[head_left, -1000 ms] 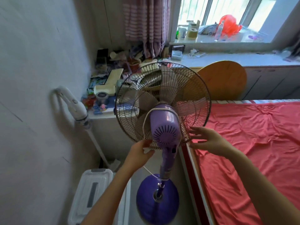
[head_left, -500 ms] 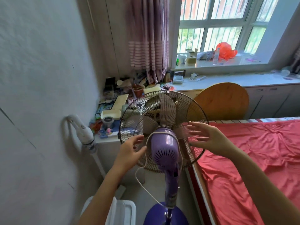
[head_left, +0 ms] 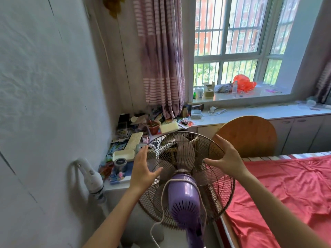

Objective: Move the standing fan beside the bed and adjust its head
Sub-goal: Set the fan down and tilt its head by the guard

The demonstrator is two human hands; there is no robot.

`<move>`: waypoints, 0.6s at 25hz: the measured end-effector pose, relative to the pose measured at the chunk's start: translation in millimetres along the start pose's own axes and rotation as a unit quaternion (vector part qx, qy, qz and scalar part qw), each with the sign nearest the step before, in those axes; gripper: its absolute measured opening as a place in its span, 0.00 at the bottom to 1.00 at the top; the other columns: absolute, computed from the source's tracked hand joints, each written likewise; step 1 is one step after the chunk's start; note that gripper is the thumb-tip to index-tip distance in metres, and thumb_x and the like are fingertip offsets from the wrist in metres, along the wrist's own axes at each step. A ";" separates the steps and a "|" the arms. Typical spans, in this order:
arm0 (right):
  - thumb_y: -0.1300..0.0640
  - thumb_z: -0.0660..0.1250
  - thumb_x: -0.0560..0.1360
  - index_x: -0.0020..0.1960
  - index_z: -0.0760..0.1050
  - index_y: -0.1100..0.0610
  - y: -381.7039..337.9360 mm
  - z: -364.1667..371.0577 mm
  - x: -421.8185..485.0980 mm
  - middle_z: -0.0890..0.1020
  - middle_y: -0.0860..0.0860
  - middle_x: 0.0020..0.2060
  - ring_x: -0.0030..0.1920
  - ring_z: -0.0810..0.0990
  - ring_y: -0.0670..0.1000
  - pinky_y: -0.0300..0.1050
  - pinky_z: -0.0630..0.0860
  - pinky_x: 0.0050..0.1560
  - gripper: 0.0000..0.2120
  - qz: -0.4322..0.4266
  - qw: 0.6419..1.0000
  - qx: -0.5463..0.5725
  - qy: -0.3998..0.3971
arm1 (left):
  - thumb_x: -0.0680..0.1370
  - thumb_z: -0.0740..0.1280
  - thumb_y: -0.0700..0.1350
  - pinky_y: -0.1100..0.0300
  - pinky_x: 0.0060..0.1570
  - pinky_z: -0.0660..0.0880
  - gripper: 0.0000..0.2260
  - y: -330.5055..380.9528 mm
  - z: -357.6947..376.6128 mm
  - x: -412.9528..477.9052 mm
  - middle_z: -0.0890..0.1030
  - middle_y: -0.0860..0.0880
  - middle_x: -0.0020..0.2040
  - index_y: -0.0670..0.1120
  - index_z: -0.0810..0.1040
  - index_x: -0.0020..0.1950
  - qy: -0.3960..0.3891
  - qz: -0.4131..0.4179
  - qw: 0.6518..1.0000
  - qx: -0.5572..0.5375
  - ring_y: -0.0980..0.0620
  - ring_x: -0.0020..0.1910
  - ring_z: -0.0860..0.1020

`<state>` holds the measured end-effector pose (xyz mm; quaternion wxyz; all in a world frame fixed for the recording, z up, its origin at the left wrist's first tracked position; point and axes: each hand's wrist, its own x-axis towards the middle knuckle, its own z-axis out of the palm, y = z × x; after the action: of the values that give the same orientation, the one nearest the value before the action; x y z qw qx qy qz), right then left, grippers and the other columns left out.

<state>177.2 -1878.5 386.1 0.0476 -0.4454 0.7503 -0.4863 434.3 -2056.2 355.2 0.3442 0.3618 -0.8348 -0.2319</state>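
The standing fan stands close in front of me, between the wall and the bed (head_left: pixel 286 194). Its purple motor housing (head_left: pixel 184 203) faces me, with the round wire cage (head_left: pixel 180 154) behind it and a white cord (head_left: pixel 162 208) looped over the housing. My left hand (head_left: pixel 143 169) is at the cage's left rim with fingers spread. My right hand (head_left: pixel 227 158) is at the upper right rim, fingers apart and curved toward the wire. Whether either hand touches the cage I cannot tell. The fan's base is out of view.
A red sheet covers the bed on the right. A cluttered low shelf (head_left: pixel 114 185) sits behind the fan on the left. A white handheld vacuum (head_left: pixel 91 176) leans on the left wall. A round wooden board (head_left: pixel 245 136) stands against the cabinets under the window.
Both hands have risen from the lower back of the cage to its upper sides. The view has tilted upward, so the fan's base has dropped out of sight.
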 end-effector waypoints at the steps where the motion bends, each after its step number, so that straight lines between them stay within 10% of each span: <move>1: 0.50 0.86 0.59 0.78 0.61 0.53 2.4 1.6 4.1 0.67 0.55 0.76 0.76 0.63 0.56 0.59 0.64 0.75 0.55 0.018 0.999 -0.027 -0.008 | 0.69 0.81 0.51 0.54 0.77 0.51 0.51 -4.9 5.1 3.5 0.56 0.41 0.81 0.43 0.52 0.81 -0.020 -0.012 1.000 0.010 0.44 0.81 0.53; 6: 0.48 0.87 0.54 0.81 0.49 0.49 12.5 10.7 12.9 0.54 0.57 0.81 0.80 0.50 0.57 0.61 0.55 0.78 0.67 0.087 0.986 -0.105 -0.097 | 0.65 0.81 0.58 0.49 0.79 0.43 0.62 -25.3 20.6 16.3 0.43 0.42 0.83 0.45 0.38 0.80 -0.055 -0.052 0.997 0.029 0.43 0.82 0.42; 15: 0.55 0.86 0.58 0.81 0.46 0.55 18.8 25.9 -2.6 0.60 0.59 0.76 0.76 0.59 0.60 0.59 0.62 0.75 0.65 0.060 0.989 -0.134 -0.035 | 0.53 0.85 0.58 0.43 0.74 0.63 0.68 -21.5 11.7 9.8 0.61 0.39 0.80 0.44 0.46 0.82 0.013 -0.035 0.999 0.034 0.39 0.77 0.63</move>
<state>180.1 -1892.0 357.1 0.0433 -0.4186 0.8318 -0.3619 430.3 -2075.6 337.8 0.3338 0.4051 -0.8248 -0.2101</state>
